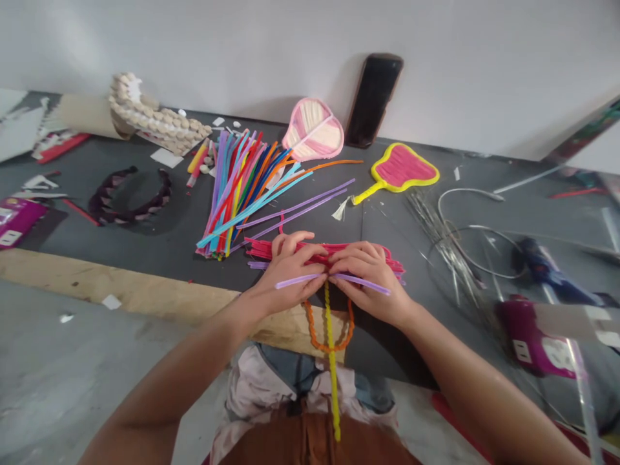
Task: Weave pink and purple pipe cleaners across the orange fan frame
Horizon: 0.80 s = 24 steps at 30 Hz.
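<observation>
My left hand and my right hand meet at the near edge of a dark mat, fingers pinched together on a lilac pipe cleaner that crosses between them. Under the fingers lies a bundle of pink pipe cleaners. A twisted yellow stem with an orange loop hangs down from the hands toward my lap.
A fan of mixed-colour pipe cleaners lies behind the hands. Further back are a pink-and-white leaf shape, a yellow-rimmed pink paddle, a black phone leaning on the wall, a dark braided band, wire loops and a glue gun.
</observation>
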### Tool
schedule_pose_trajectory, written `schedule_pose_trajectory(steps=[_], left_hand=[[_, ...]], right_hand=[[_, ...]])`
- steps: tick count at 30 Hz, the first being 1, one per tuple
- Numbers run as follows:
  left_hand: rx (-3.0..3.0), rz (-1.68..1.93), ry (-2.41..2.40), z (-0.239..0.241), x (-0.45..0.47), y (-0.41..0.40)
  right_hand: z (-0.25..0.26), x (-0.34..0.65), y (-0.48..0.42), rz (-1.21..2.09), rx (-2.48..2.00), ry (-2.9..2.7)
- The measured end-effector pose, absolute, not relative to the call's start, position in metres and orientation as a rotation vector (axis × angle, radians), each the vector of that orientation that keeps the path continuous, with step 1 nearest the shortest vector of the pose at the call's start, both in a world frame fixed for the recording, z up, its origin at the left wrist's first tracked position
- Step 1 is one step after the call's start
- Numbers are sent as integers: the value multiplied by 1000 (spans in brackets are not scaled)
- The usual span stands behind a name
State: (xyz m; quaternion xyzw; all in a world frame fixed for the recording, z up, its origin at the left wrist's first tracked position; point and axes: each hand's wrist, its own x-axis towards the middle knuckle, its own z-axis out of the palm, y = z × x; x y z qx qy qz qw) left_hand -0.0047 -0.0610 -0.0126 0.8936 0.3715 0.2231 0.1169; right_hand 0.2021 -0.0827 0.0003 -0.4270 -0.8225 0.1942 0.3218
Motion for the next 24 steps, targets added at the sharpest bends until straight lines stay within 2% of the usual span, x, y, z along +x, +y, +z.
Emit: schedule_pose_trajectory(steps=[13, 18, 24], left_hand=[[2620, 679, 1157, -13, -6, -61], [2579, 797, 1382, -10, -5, -62], [2494, 822, 1554, -5, -6, -61]], right_hand=[[-1, 201, -83, 351, -1154, -2206], [-3, 210, -81, 260, -1150, -2240], [-7, 215, -78, 325, -1107, -2293]])
